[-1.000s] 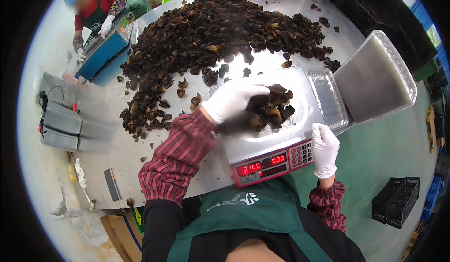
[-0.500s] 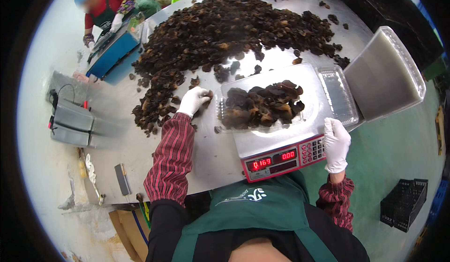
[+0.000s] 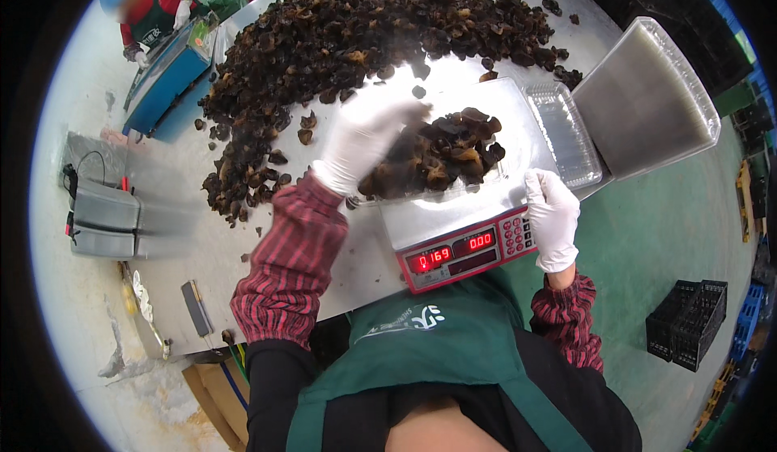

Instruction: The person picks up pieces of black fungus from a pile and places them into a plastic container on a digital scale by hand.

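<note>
A red-framed digital scale (image 3: 453, 233) with a steel platform stands at the table's near edge. On it lies a clear plastic tray heaped with dark brown wood ear mushrooms (image 3: 453, 154). My left hand (image 3: 360, 138), in a white glove, hangs over the tray's left part, smeared by motion. Its fingertips point right above the pile; whether a piece is in them does not show. Beside the keypad, at the scale's right corner, my gloved right hand (image 3: 554, 219) rests with its fingers curled closed, nothing visible in them.
A large heap of wood ear mushrooms (image 3: 324, 47) spreads over the steel table (image 3: 324, 258). Clear empty trays (image 3: 562, 128) and a tall nested stack (image 3: 647, 100) stand right of the scale. A co-worker (image 3: 158, 7) is by a blue machine (image 3: 170, 80) at the far left. Black crates (image 3: 686, 322) sit on the floor.
My left hand has moved right, from beside the tray, where it pinched a mushroom piece, to above the tray. My right hand stays by the scale. The whole view has shifted slightly.
</note>
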`<state>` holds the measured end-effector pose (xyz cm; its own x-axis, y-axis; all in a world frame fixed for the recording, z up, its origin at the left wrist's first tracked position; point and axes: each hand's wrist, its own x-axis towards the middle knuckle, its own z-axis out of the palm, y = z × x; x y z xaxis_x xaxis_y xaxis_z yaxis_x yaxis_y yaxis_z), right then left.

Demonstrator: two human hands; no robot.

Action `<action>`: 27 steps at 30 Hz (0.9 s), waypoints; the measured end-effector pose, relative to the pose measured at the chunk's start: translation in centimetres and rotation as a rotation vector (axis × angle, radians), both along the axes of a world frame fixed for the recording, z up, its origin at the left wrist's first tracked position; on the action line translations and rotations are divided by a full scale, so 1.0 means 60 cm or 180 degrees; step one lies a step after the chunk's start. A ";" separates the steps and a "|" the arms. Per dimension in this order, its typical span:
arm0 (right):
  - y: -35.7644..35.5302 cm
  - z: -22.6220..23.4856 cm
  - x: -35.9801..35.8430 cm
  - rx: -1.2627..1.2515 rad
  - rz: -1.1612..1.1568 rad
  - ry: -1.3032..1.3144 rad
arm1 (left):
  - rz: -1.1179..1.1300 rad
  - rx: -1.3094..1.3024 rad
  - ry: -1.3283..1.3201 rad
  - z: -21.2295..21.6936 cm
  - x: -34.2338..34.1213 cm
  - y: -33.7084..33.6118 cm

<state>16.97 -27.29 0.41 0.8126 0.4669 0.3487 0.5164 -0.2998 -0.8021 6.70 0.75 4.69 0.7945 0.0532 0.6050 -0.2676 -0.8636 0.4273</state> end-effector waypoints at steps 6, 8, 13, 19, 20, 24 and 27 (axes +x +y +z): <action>-0.020 -0.020 0.004 -0.0259 -0.0035 -0.0660 | -0.0229 0.0349 0.0478 -0.019 0.033 -0.032; -0.023 -0.021 0.001 -0.0213 -0.0044 -0.0721 | -0.0089 0.0217 0.0207 0.000 0.032 -0.009; -0.017 -0.034 -0.007 -0.0316 0.0005 -0.0579 | 0.0166 -0.0606 0.0815 0.003 0.034 0.034; -0.004 -0.041 -0.034 -0.0363 0.0290 -0.0187 | 0.0199 -0.0712 0.0942 -0.027 0.044 0.026; -0.001 -0.044 -0.035 -0.0333 0.0276 -0.0151 | 0.0199 -0.0538 0.0958 -0.016 0.043 0.005; 0.007 -0.040 -0.037 -0.0252 0.0288 0.0061 | 0.0291 0.0862 0.1075 -0.022 0.052 -0.057; 0.000 -0.030 -0.036 -0.0328 0.0274 0.0263 | 0.0302 0.0373 0.0844 -0.043 0.055 -0.044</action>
<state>14.83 -27.28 -1.40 0.7920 0.5659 0.2291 0.4773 -0.3400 -0.8103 10.02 -1.90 2.12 0.9204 0.0767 0.3834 -0.0758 -0.9270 0.3674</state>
